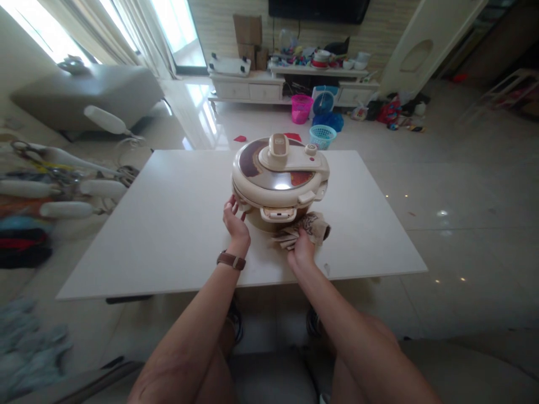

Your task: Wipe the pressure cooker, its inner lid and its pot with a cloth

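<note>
A cream electric pressure cooker (273,185) stands upright on the white table (168,235), its lid on and its handle knob on top. My left hand (236,221), with a brown watch strap at the wrist, is curled against the cooker's lower left side, steadying it. Part of its fingers is hidden behind the body. My right hand (302,249) is closed on a crumpled, patterned beige cloth (315,225) at the cooker's lower front right. The cloth lies close against the base, partly under the body's overhang.
Beyond the table stand a pink basket (301,108), a light blue basket (323,136) and a cluttered white TV cabinet (248,90). Exercise equipment with white padded rollers (67,210) is at the left. The table's near edge runs just before my knees.
</note>
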`<action>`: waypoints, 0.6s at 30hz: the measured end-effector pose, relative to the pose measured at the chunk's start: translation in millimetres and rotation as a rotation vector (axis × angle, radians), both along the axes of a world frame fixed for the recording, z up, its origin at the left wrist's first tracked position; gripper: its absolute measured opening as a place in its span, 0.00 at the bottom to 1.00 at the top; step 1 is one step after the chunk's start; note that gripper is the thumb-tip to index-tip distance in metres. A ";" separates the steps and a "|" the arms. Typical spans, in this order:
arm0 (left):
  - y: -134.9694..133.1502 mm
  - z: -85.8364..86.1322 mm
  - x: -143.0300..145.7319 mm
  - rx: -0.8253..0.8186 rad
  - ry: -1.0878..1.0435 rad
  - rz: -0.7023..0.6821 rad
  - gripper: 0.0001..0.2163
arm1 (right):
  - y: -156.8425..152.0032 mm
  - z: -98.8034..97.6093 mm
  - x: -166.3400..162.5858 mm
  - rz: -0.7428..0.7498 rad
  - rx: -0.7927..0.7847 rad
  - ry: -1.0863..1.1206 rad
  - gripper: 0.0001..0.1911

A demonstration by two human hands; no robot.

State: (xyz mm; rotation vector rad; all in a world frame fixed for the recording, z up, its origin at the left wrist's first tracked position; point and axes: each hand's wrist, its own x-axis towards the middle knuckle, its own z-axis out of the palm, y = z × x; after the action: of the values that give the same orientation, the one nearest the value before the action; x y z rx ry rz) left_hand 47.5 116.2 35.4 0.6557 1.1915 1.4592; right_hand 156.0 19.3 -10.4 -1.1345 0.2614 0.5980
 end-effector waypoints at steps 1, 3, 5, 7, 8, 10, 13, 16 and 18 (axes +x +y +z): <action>-0.2 -0.3 0.4 0.002 -0.003 0.003 0.22 | -1.6 3.0 -10.6 -0.028 0.004 0.063 0.09; -0.4 -0.9 0.8 0.004 -0.012 0.013 0.22 | -3.2 11.1 -20.9 -0.010 0.022 0.140 0.09; -0.3 -0.7 0.4 0.001 -0.023 0.024 0.23 | -2.8 20.8 -14.4 0.036 0.005 0.205 0.08; -0.2 0.6 -0.8 -0.007 -0.037 0.024 0.23 | -0.8 29.3 4.4 0.084 -0.036 0.248 0.07; -0.1 1.6 -1.6 -0.011 -0.046 0.022 0.23 | 0.9 32.4 15.8 0.099 -0.052 0.242 0.07; 0.1 3.5 -3.1 -0.018 -0.064 0.014 0.22 | 5.5 35.4 38.2 0.099 -0.070 0.142 0.07; 0.4 4.9 -3.8 -0.021 -0.077 0.006 0.21 | 14.8 33.3 62.8 0.064 -0.084 -0.163 0.12; 0.8 3.9 -2.6 -0.018 -0.065 0.017 0.21 | 19.6 28.5 68.1 0.074 -0.126 -0.386 0.19; 1.0 3.2 -1.7 -0.018 -0.054 0.027 0.21 | 16.1 26.8 57.0 0.089 -0.170 -0.443 0.23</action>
State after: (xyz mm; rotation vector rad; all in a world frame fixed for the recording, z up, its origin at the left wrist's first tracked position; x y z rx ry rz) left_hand 45.8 117.2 38.7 0.5867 1.1741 1.4786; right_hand 213.1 35.3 16.4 -1.4160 -0.1225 0.3921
